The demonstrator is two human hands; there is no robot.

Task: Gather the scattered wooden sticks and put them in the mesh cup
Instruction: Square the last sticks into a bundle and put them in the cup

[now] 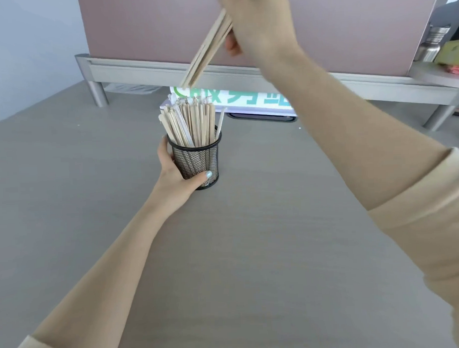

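You are wrapping your left hand (175, 170) around the mesh cup (198, 162) on the desk (252, 251), likely steadying it, while your right hand (254, 24) is gripping a sticks bundle (206, 51) angled above the already crowded cup, probably for dropping in.

Bare desk (252, 251) around mesh cup (199, 162), metal shelf (219, 70) behind

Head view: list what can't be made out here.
- Right hand: its fingertips are cut off by the top edge.
- Bundle of sticks: upper ends hidden behind that hand; count blurred.
- Left hand: fingers hidden behind the mesh cup.
- Green-lettered sign: partly covered by the right forearm and the sticks in the cup.
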